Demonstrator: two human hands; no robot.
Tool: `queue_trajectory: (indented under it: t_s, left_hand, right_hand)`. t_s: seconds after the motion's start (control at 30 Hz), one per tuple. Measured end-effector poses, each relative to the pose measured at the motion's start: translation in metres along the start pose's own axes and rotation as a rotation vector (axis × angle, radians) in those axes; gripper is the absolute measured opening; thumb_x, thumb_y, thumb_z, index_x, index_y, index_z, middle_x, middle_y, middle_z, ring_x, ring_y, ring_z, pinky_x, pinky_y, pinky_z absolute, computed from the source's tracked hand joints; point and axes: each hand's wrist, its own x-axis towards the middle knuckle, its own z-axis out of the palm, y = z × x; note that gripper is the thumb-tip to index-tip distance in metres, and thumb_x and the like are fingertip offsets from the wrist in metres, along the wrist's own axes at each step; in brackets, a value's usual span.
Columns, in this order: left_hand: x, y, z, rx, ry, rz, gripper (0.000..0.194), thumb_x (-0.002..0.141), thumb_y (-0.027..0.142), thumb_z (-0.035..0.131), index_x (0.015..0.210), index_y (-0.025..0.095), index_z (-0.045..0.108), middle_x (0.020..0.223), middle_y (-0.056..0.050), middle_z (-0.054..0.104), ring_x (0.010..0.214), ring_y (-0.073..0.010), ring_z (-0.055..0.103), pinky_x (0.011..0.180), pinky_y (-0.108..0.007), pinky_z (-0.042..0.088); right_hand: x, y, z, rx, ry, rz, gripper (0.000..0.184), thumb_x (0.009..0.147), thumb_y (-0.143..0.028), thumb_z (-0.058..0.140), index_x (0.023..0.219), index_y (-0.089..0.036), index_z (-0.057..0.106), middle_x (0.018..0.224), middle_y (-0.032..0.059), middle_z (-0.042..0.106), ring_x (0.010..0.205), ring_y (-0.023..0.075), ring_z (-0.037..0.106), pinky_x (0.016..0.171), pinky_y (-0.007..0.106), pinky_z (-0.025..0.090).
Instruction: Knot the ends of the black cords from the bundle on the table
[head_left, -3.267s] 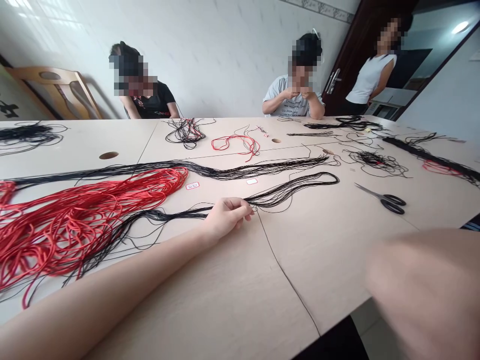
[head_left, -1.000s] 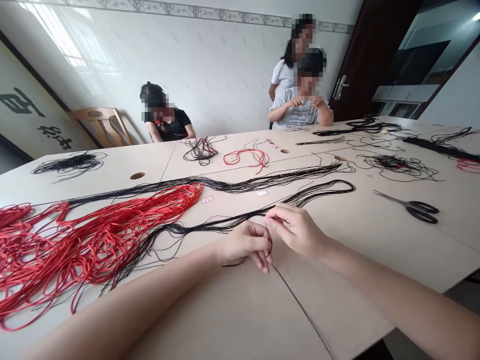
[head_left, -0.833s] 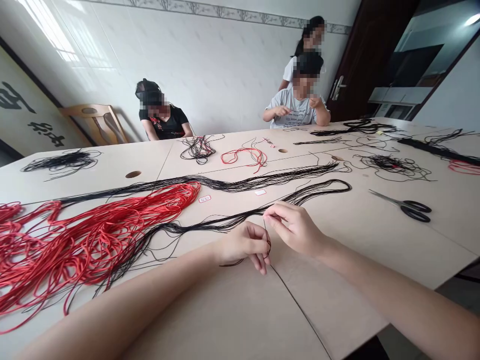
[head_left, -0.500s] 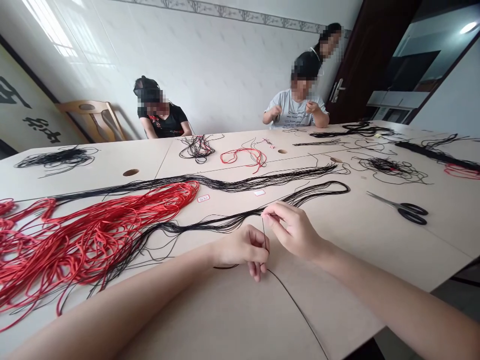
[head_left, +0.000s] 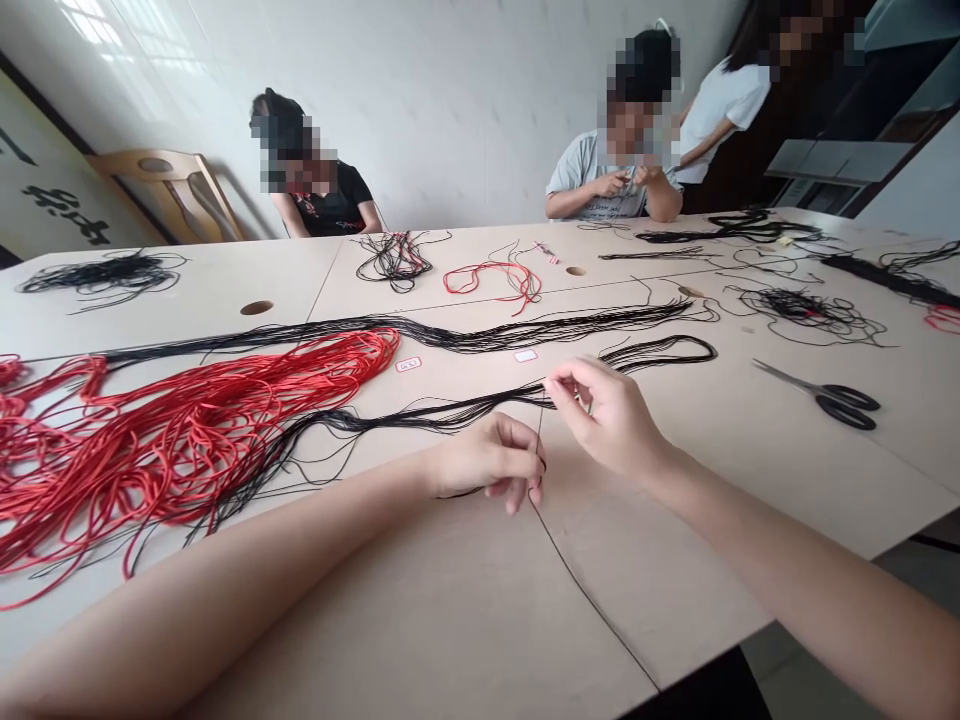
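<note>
My left hand (head_left: pixel 491 462) rests on the beige table (head_left: pixel 465 610), fingers curled round a thin black cord (head_left: pixel 538 440). My right hand (head_left: pixel 611 415) is just beside it, thumb and forefinger pinched on the same cord a little higher. The cord runs between the two hands. Behind them lies a long bundle of black cords (head_left: pixel 420 415), and a big heap of red cords (head_left: pixel 172 430) spreads to the left.
Black-handled scissors (head_left: pixel 832 395) lie to the right. A second long black bundle (head_left: pixel 450 335), small white labels (head_left: pixel 409 364), a red loop (head_left: pixel 491 280) and black tangles lie farther back. Two people sit across the table; a third stands by the dark door.
My right hand came in from the lower right and pinched the cord beside my left hand. Over the last second it has drawn the cord upward; the standing person moved right.
</note>
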Motion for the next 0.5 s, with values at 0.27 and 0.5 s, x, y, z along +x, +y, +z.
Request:
queue_trajectory:
  t_s: [0.27, 0.5]
  left_hand:
    - [0.004, -0.001, -0.007, -0.265, 0.254, 0.091, 0.011, 0.067, 0.014, 0.057, 0.057, 0.011, 0.056, 0.048, 0.003, 0.046, 0.040, -0.0033, 0.033, 0.037, -0.018, 0.013]
    - [0.007, -0.007, -0.009, -0.310, 0.283, 0.170, 0.013, 0.067, 0.013, 0.057, 0.054, 0.012, 0.054, 0.043, 0.004, 0.041, 0.039, -0.0035, 0.029, 0.039, -0.021, 0.010]
  right_hand:
    - [-0.010, -0.018, -0.011, -0.048, -0.220, 0.090, 0.025, 0.083, -0.036, 0.055, 0.065, -0.018, 0.052, 0.065, 0.0004, 0.053, 0.060, 0.0118, 0.049, 0.057, 0.026, 0.039]
    - [-0.024, -0.028, 0.003, -0.004, -0.416, 0.085, 0.025, 0.088, -0.024, 0.047, 0.064, -0.018, 0.043, 0.058, -0.0035, 0.045, 0.055, 0.0086, 0.038, 0.050, 0.024, 0.027]
